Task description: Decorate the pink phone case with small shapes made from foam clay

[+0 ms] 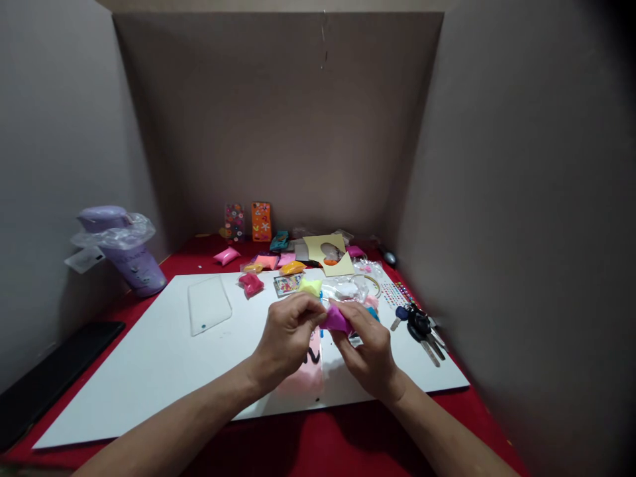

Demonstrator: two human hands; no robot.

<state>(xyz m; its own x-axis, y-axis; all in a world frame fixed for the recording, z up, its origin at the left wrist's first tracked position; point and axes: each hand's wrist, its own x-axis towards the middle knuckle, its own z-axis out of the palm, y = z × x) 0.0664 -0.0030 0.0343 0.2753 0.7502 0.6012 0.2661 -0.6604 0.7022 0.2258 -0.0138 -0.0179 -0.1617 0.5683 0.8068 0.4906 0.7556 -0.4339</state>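
Note:
My left hand point(287, 334) and my right hand point(366, 348) meet over the white board point(149, 358), both closed on a small magenta packet point(336, 318) held between their fingertips. Under my hands lies a pale pink phone case point(303, 377) with a black mark on it. A yellow-green packet point(311, 286) and a crumpled clear plastic bag point(348, 288) sit just beyond my fingers.
A clear phone case point(209, 305) lies on the board's left part. Several coloured packets point(251, 283) are scattered behind, with two patterned cases point(261, 221) against the cardboard wall. Keys point(422, 328) lie at the right, a purple wrapped bottle point(124, 248) at the left, a black slab point(54, 371) beside it.

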